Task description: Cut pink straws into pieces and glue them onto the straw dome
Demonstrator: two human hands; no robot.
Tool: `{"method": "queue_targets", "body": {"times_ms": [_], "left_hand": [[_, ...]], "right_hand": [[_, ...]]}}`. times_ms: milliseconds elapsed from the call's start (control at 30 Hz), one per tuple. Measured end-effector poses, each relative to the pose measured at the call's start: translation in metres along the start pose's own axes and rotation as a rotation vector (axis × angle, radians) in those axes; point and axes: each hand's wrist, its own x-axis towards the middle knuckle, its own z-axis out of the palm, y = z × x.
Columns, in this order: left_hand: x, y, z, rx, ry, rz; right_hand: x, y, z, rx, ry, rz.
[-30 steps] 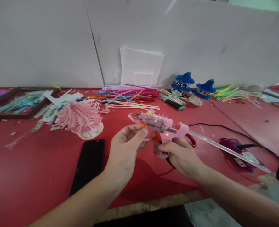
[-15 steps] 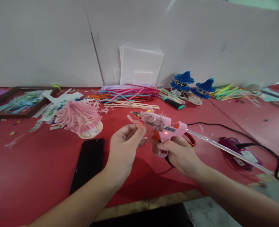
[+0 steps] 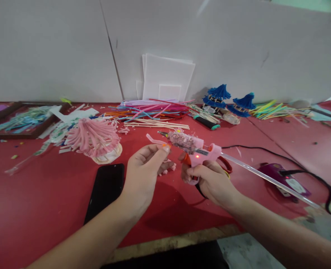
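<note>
Wrapped round the handle of a pink glue gun (image 3: 199,157) is my right hand (image 3: 210,179); the gun's dark nozzle points left and a long clear glue stick (image 3: 260,173) runs out of its back. A small light glows on its side. My left hand (image 3: 147,164) pinches a short pink strip (image 3: 153,139) between thumb and finger, just left of and below the nozzle. Small pink pieces (image 3: 168,168) show beside its lower fingers. To the left stands a pink fringed roof model (image 3: 92,138) on a pale base.
A black phone (image 3: 105,190) lies left of my left arm. Coloured sticks (image 3: 154,110) are piled by the wall, near a green-and-black tool (image 3: 206,122) and blue-roofed models (image 3: 217,97). A purple power socket (image 3: 283,179) with cables sits right; a brown frame (image 3: 36,132) lies left.
My left hand has moved slightly left and away from the glue gun, with the pink strip in it. More of the small pink pieces now shows. My right hand and the gun have barely moved.
</note>
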Motion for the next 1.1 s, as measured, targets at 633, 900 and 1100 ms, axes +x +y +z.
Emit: {"method": "queue_targets", "body": {"times_ms": [633, 900, 1100], "left_hand": [[0.003, -0.004, -0.005, -0.062, 0.015, -0.054], [0.002, -0.002, -0.003, -0.101, 0.042, -0.103], [0.006, -0.001, -0.002, -0.063, 0.057, -0.152]], "right_hand": [[-0.004, -0.008, 0.008, -0.432, 0.092, -0.103], [-0.005, -0.011, 0.01, -0.468, 0.042, -0.149], [-0.005, -0.011, 0.009, -0.462, 0.028, -0.173]]}}
